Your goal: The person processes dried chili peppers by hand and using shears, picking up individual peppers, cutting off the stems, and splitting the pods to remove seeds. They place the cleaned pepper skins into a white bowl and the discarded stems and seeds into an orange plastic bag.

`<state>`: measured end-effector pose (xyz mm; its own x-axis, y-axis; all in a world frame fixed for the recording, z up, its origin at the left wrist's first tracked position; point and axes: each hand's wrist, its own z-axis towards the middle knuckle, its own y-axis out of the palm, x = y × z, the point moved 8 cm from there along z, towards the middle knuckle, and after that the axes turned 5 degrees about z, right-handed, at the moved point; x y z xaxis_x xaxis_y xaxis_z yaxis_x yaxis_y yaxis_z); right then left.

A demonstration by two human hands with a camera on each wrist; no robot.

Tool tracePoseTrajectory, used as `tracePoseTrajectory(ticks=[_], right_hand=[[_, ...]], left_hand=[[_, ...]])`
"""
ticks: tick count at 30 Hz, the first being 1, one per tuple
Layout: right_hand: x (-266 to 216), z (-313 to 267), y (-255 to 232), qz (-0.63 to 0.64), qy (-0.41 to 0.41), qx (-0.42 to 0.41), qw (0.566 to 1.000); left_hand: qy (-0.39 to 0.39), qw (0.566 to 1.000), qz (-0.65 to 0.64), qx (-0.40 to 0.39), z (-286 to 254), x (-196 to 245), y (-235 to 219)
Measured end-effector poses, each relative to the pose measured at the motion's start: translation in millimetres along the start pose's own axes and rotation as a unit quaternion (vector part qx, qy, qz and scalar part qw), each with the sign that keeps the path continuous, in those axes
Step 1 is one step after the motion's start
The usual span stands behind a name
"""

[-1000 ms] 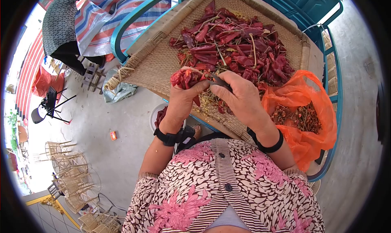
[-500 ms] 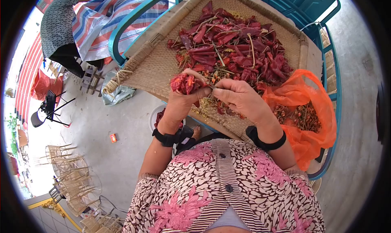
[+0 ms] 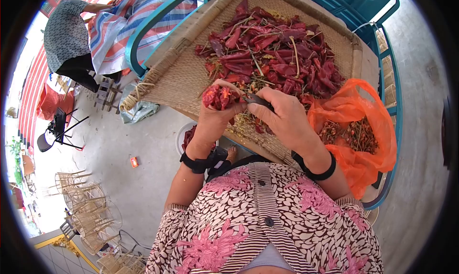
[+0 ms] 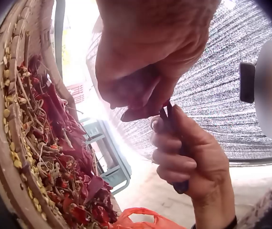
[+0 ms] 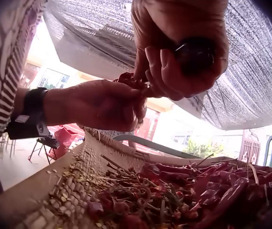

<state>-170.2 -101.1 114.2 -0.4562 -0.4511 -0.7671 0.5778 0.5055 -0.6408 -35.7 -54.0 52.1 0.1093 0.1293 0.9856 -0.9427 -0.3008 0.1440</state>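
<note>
In the head view my left hand (image 3: 213,123) grips a bunch of red dried peppers (image 3: 219,97), their orange-red open ends facing up. Beside it, my right hand (image 3: 289,121) holds a dark-handled tool (image 3: 260,101), its tip at the bunch near the left thumb. The left wrist view shows the right fingers curled round the dark handle (image 4: 181,185), the metal tip against a pepper (image 4: 140,113) under the left hand. A heap of red peppers (image 3: 287,58) lies on the woven tray (image 3: 177,85) just beyond both hands.
An orange plastic bag (image 3: 349,166) holding stems and scraps lies open at the right. A white bucket (image 3: 180,136) with red peppers stands below the tray. A teal metal rail (image 3: 136,37) runs beside it. Another person (image 3: 67,34) handles a striped sheet at the upper left.
The right hand turned away and back, bringing the dark tool into sight again at the bunch. The left hand kept its grip and tilted the peppers slightly. The other person shifted a little left.
</note>
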Motion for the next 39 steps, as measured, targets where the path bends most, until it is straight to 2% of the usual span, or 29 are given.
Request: tracePoseTrajectory(ticks=[7,9,13,18,19,21,22,23,25,27,28,31,34,36,37,39], right_hand=[[3,-1,3,0.017,0.004,-0.011,1.000],[3,-1,3,-0.017,-0.004,-0.008,1.000],[5,1,5,-0.035,0.004,-0.028,0.999],[3,1,11,-0.095,-0.030,0.046,0.994],[4,0,11,-0.105,-0.042,0.068,0.991],[9,0,13,-0.033,-0.056,0.074,0.995],[10,2,13,0.002,-0.064,0.078,0.995],[21,5,18,0.121,-0.022,0.042,0.992],[37,3,33,0.334,0.062,-0.033,0.940],[43,-2,43,0.492,0.146,-0.094,0.853],[43,-5,48,0.557,0.182,-0.123,0.801],[40,-13,59,0.660,0.235,-0.150,0.698],[48,-11,46,0.509,0.208,-0.157,0.820],[45,-7,31,0.381,0.113,-0.065,0.915],[41,-7,24,0.311,0.064,-0.018,0.948],[32,-6,16,0.221,0.046,-0.013,0.974]], left_hand=[[-0.022,1.000,-0.013,0.011,-1,1,-1],[-0.020,1.000,0.002,0.009,-1,0,-1],[0.039,0.995,0.092,0.004,-1,0,-2],[0.124,0.975,0.179,0.042,-3,14,1],[0.084,0.987,0.125,0.055,-2,7,-1],[0.003,0.996,0.016,0.085,-4,-8,-4],[-0.004,0.997,-0.008,0.078,-4,-9,-4],[-0.012,0.997,-0.031,0.069,-4,-11,-3],[-0.030,0.996,-0.069,0.051,-5,-14,-1],[-0.049,0.993,-0.101,0.031,-5,-14,1],[-0.046,0.991,-0.121,0.025,-4,-14,1],[-0.037,0.986,-0.160,0.009,-2,-17,1],[-0.051,0.987,-0.155,-0.001,-3,-19,0],[-0.087,0.985,-0.147,0.004,-7,-20,-2],[-0.077,0.987,-0.140,0.005,-7,-19,-3],[-0.055,0.990,-0.126,0.006,-6,-17,-2]])
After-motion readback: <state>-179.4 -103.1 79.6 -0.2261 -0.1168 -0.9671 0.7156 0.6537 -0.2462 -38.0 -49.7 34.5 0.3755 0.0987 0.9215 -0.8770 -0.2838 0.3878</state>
